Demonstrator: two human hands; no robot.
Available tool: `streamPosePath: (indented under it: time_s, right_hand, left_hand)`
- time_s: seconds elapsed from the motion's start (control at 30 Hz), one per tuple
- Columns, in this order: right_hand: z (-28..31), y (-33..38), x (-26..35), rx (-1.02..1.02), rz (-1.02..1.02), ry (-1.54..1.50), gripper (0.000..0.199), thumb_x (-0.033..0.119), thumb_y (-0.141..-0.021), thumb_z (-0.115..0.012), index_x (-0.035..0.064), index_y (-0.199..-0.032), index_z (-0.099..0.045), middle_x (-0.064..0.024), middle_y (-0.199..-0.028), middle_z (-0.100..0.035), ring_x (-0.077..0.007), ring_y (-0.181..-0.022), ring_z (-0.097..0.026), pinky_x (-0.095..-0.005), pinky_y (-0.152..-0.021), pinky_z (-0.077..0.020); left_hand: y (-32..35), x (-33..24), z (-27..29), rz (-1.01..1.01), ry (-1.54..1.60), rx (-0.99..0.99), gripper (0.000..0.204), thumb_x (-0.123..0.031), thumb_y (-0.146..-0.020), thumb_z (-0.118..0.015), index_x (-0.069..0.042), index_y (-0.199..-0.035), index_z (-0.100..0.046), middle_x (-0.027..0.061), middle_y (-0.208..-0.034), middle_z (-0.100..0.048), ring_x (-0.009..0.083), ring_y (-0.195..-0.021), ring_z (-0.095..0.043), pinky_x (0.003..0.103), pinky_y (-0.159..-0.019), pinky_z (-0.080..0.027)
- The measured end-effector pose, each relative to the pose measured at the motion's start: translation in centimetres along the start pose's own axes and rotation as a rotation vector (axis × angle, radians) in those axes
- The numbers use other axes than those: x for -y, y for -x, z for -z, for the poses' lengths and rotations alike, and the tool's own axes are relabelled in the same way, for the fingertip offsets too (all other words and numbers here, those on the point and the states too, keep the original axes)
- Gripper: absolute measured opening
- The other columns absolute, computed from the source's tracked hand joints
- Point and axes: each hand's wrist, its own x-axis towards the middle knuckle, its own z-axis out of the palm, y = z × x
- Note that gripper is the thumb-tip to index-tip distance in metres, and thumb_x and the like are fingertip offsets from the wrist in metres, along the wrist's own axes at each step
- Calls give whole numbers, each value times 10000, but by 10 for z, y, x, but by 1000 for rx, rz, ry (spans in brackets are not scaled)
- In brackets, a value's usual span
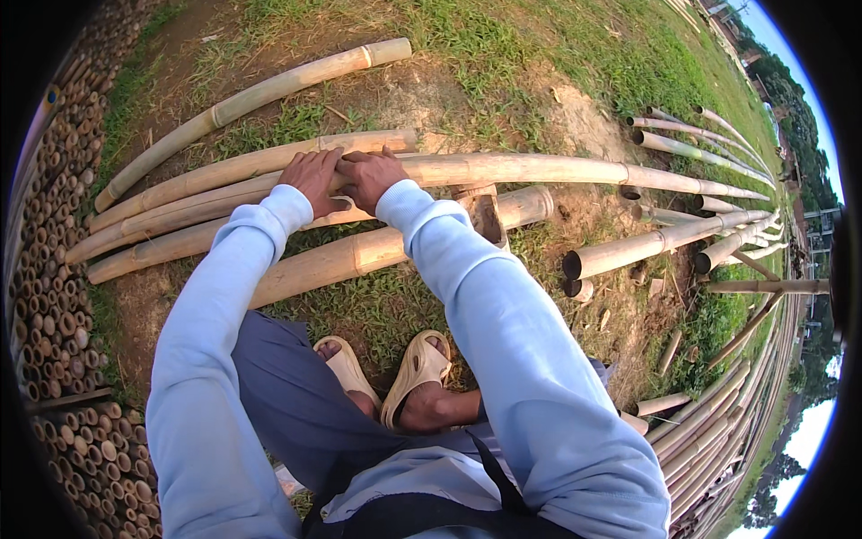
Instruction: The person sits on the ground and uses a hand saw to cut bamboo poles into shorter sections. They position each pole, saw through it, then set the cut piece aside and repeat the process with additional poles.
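Both my hands grip a long pale bamboo pole [539, 171] that runs crosswise in front of me and reaches far to the right. My left hand [312, 180] curls over it from above. Close beside it, my right hand [374, 182] is also closed round the pole, thumb side toward the left hand. What lies under both palms is hidden. Beneath the pole, right of my right hand, stands a short bamboo stub [486, 218]. A thicker bamboo pole [337, 258] lies nearer my feet, and another pole [260, 163] lies just beyond my hands.
One more bamboo pole [256, 97] lies farther out on grass and soil. Stacked bamboo [67, 305] shows its cut ends along the left. At right are several poles [655, 242], a crossed-pole frame [768, 287] and a long bamboo pile [709, 431]. My sandals [420, 368] are on the grass.
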Motion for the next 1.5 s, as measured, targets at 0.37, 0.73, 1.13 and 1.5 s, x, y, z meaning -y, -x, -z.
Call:
streamPosePath:
  time_s: [0.37, 0.73, 1.13, 1.5]
  right_hand:
    - [35, 154, -54, -426, -8, -219, 653, 262, -882, -758, 120, -1470, -511, -151, -1510, -484, -355, -1422, -445, -636, -1233, -206]
    - [0, 640, -73, -871, -1390, -118, 251, 205, -870, -734, 85, -1080, -668, -123, -837, -733, -308, -787, -720, -412, -739, -563]
    - [-151, 687, 64, -619, -1747, -201, 470, 515, -831, -769, 102, -1025, -654, -154, -1061, -635, -346, -1049, -621, -451, -909, -497]
    - [-161, 676, 95, -444, -1514, -77, 403, 388, -880, -685, 123, -1176, -615, -154, -1135, -585, -368, -1091, -578, -466, -959, -474]
  left_hand:
    - [-23, -13, -9, 83, -35, 9, 1104, -438, -663, -939, -79, -1538, -371, 197, -1331, -632, 351, -1238, -585, 462, -1089, -423]
    - [-44, -87, -4, 215, -62, -93, 1372, -494, -601, -954, -70, -1608, -125, 213, -1546, -458, 334, -1434, -446, 499, -1216, -297]
    - [-62, -123, 8, 369, -197, 110, 1459, -602, -615, -913, -83, -1632, -5, 201, -1627, -346, 310, -1504, -350, 488, -1254, -216]
    - [-82, -94, 5, 172, -163, 228, 1193, -546, -563, -956, -53, -1500, -405, 195, -1435, -583, 335, -1318, -579, 445, -1142, -437]
